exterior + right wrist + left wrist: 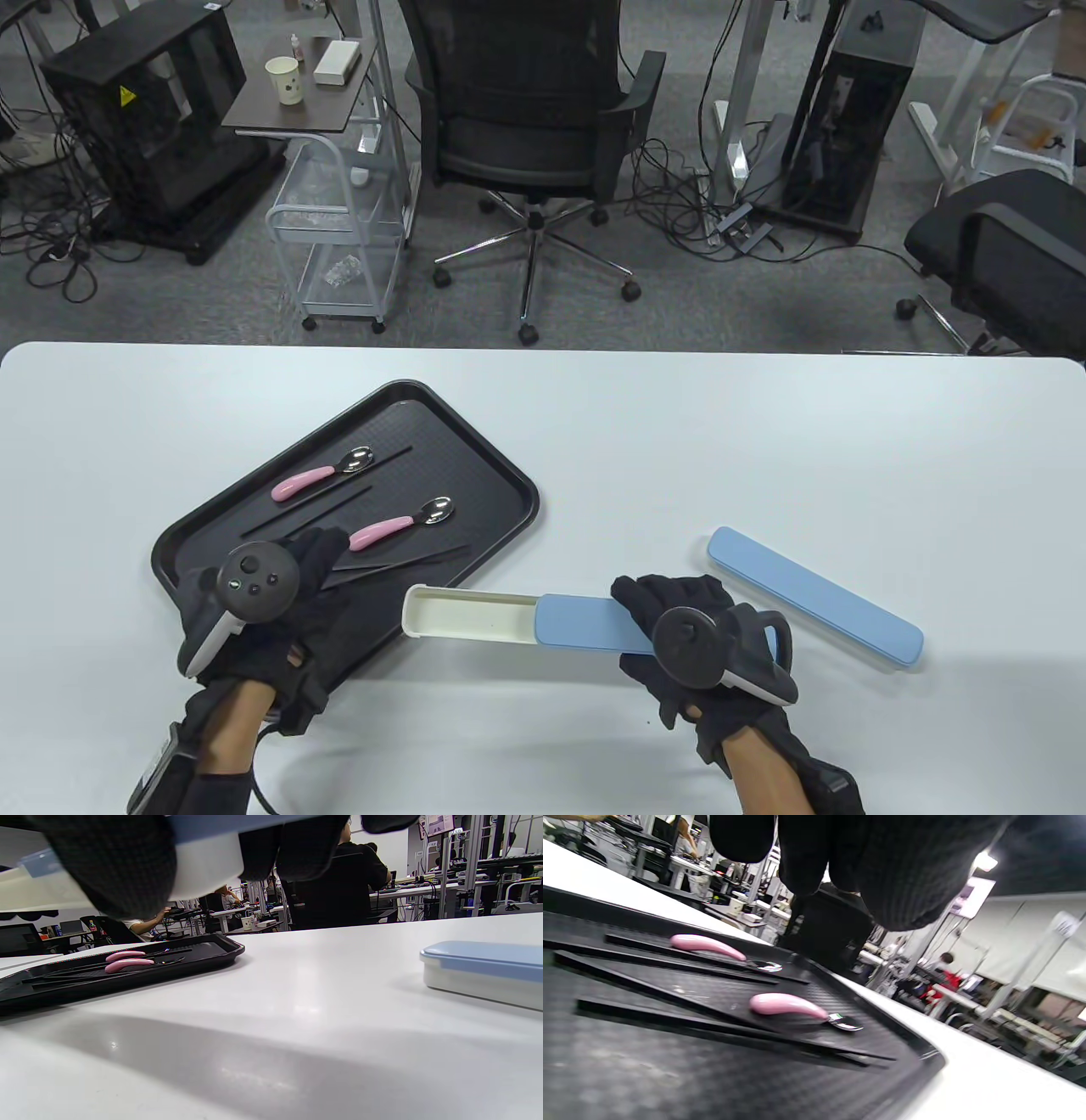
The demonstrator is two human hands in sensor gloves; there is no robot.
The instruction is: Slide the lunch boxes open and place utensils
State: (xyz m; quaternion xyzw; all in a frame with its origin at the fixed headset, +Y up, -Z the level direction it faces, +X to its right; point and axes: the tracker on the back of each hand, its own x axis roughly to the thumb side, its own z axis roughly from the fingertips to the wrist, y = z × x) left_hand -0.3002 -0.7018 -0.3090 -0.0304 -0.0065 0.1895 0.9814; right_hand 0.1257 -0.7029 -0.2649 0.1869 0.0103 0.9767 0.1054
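Table view: right hand (696, 632) grips half-open lunch box (526, 622) just right of tray (254, 509); left hand (280, 586) rests over tray, grip unclear.
L wrist: spoons (789, 1004), chopsticks (670, 1018) on tray.
R wrist: box off bench (297, 1005); closed box (483, 969) right of tray.

hands (280, 594): black knit gloves | round black-grey trackers (254, 581) | bare skin at wrists

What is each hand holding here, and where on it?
The right hand grips the half-open box at its blue lid end, lifted off the table. The left hand hovers over the tray, holding nothing.
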